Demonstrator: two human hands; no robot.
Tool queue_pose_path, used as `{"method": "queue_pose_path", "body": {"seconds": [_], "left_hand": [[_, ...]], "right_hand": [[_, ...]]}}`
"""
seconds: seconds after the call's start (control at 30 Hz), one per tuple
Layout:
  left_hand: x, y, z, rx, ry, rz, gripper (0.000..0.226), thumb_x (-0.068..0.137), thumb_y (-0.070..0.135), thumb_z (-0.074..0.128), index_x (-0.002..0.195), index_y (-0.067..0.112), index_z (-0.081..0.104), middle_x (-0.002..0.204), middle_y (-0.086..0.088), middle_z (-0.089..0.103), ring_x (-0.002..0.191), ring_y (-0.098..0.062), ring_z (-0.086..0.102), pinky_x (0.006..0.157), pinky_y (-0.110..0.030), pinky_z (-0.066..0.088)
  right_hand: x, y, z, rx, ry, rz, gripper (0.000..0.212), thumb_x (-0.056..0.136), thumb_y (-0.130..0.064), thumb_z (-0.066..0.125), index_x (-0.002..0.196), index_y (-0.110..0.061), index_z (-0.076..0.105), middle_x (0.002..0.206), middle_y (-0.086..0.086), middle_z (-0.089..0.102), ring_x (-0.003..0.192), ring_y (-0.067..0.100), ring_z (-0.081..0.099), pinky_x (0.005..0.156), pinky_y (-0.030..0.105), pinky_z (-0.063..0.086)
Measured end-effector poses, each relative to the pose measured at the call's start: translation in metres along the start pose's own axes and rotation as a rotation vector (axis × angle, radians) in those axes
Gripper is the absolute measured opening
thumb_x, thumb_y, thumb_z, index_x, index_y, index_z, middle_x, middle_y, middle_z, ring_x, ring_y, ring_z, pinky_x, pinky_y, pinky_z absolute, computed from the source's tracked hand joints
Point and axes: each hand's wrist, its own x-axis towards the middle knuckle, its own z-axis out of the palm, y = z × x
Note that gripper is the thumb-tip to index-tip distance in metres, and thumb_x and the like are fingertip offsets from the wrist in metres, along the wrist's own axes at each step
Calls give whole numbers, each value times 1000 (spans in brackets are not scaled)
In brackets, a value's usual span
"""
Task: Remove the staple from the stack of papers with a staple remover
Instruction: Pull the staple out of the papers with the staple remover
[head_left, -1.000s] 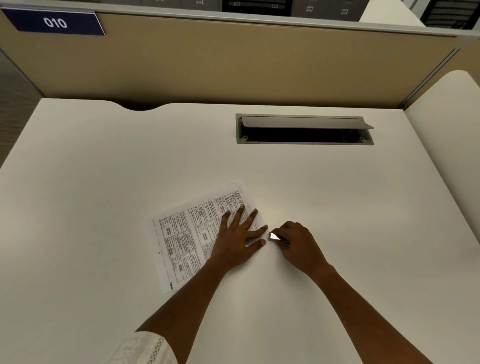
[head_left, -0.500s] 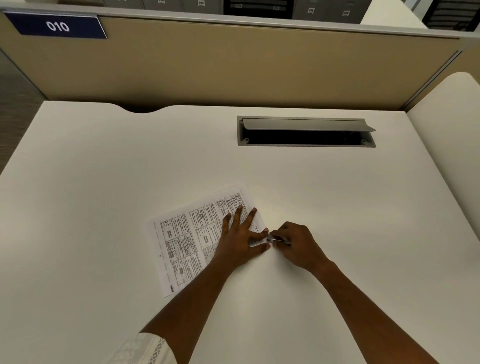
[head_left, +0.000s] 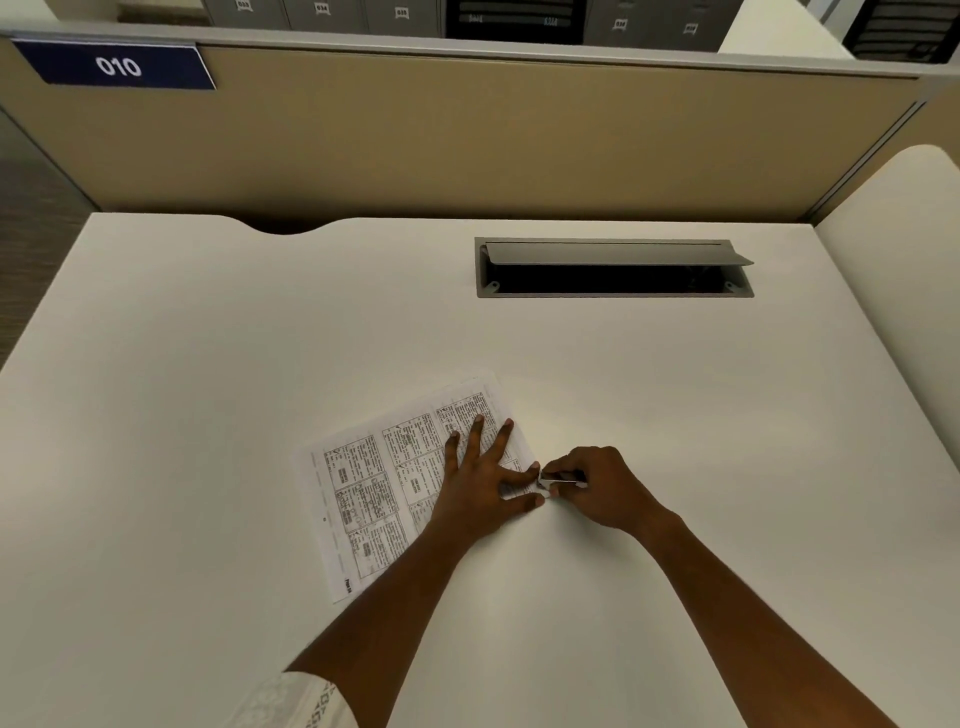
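Paper first: the stack of papers (head_left: 374, 483) lies flat and printed side up on the white table (head_left: 208, 415), turned at an angle, a little left of the middle and close to the person. The work is at its right-hand corner. There the tip of the staple remover (head_left: 560, 480), a small metal tool, meets the sheet's edge, between the thumb and index finger of the left hand (head_left: 483, 483). That hand is spread flat with straight fingers and presses the pages down, holding nothing. The right hand (head_left: 597, 488) is curled round the tool and pinches it from the right, knuckles up.

The staple itself is too small to make out, so I cannot tell whether the tool has caught it or loosened it. By my reading the task is at its main step: the tool is picked up, the pages are pinned and the tip is at the corner. What seems left is prying the staple out and lifting it clear.

Farther back, a cable hatch (head_left: 613, 267) is set into the table with its lid tilted open, and a beige partition (head_left: 467, 140) carries a blue plate (head_left: 117, 66) marked 010.
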Motion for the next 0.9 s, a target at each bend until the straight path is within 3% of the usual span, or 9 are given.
{"method": "queue_pose_path", "body": {"seconds": [0.07,0.13,0.27,0.5,0.67,0.8,0.9], "left_hand": [[0,1,0,-11,12,-4,47,91,75,45,131,54,60,172,2,4,157,-32,-15,122,-58,-13],[-1,2,0,-24,27,-7,44,94,72,43,131,54,61,172,2,5,158,-32,-14,121,-56,-14],[-1,1,0,-20,28,-1,41,97,68,43,132,53,60,172,2,5,158,-32,-14,121,-56,-13],[0,1,-1,-4,15,-9,44,95,70,44,132,53,59,172,2,6,158,-32,-12,123,-57,-10],[1,0,1,-36,20,-16,46,93,72,45,132,52,60,172,5,5,158,-29,-13,122,-55,-13],[1,0,2,-26,26,-13,46,94,72,44,132,52,60,172,5,4,158,-29,-13,122,-54,-13],[0,0,2,-21,29,-10,47,94,72,43,132,53,60,172,5,4,158,-29,-13,122,-55,-13]], "right_hand": [[-5,1,4,-77,20,-48,20,87,-13,75,107,-17,79,92,5,74,84,17,67,75,28,53],[-10,3,8,-136,67,-55,23,89,-11,70,111,-16,77,97,5,72,91,22,65,80,35,53],[-17,6,15,-157,136,-58,23,91,-13,69,113,-16,76,102,4,71,94,22,62,80,34,51],[-11,-2,10,-106,85,-86,22,88,-8,71,108,-15,79,88,7,71,82,23,67,72,39,55],[-15,3,6,-247,127,-57,24,93,-13,66,113,-19,77,103,1,71,97,23,62,80,35,50],[-19,-1,7,-289,114,-93,24,94,-14,65,114,-19,77,105,2,72,98,25,61,79,40,50],[-18,-3,8,-267,109,-91,25,93,-14,66,115,-18,76,104,3,72,97,25,61,79,36,49]]}}
